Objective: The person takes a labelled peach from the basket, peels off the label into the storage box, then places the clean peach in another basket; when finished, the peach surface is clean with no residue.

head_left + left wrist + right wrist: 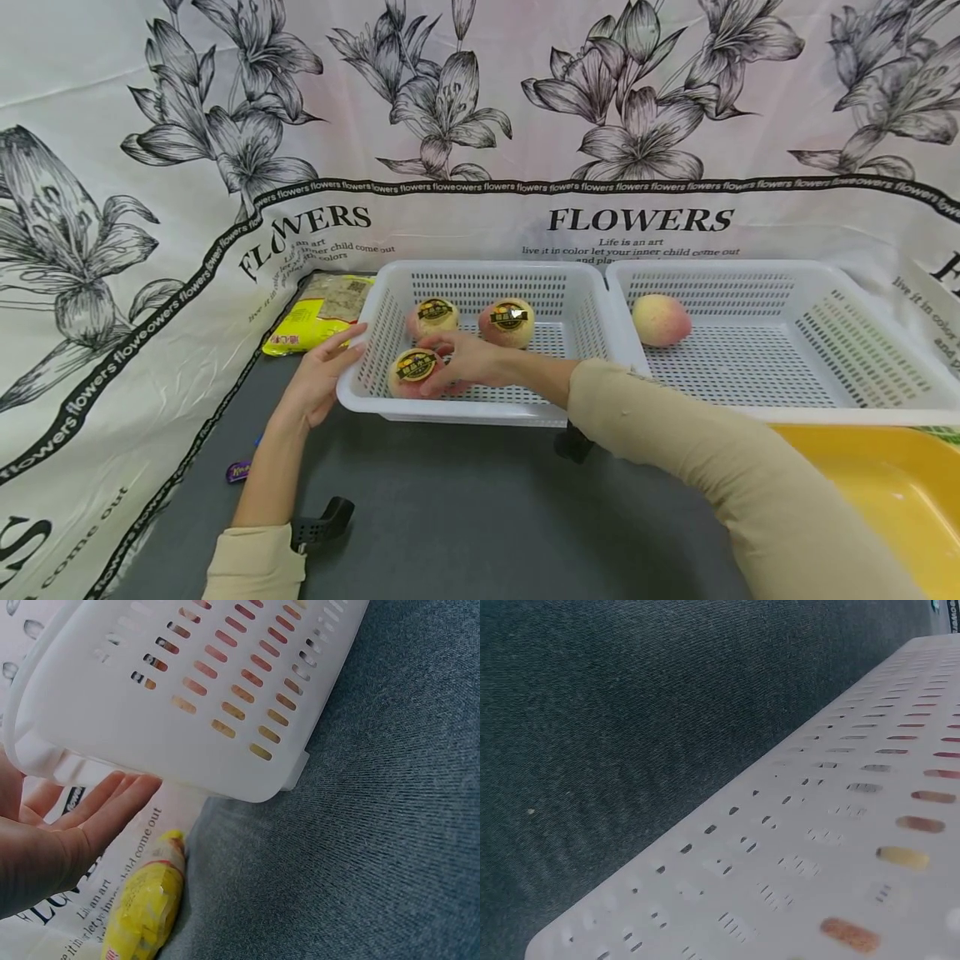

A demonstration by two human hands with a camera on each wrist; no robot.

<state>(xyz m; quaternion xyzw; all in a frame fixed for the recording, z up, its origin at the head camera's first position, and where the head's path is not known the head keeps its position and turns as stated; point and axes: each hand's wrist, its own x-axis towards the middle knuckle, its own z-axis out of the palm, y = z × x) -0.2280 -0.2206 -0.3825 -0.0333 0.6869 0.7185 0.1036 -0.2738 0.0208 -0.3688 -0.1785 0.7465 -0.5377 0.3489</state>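
Note:
My right hand [472, 360] reaches into the left white basket [480, 408] and grips a peach [407, 385] with a black-and-gold label in its front left corner. Behind it in that basket lie two more labelled peaches, one at the back left [437, 312] and one in the middle [510, 323]. At the basket's left end my left hand [318, 383] touches the rim. The left wrist view shows that hand's fingers [112, 814] fairly straight beneath the rim. In the right wrist view only the perforated basket wall [780, 847] shows; the right hand is out of sight.
A second white basket [750, 367] adjoins on the right, with an unlabelled peach [662, 320] inside. A yellow bag [318, 312] lies left of the baskets. A small purple wrapped item [238, 472] is by the left forearm. A yellow tray [877, 475] stands at the right front.

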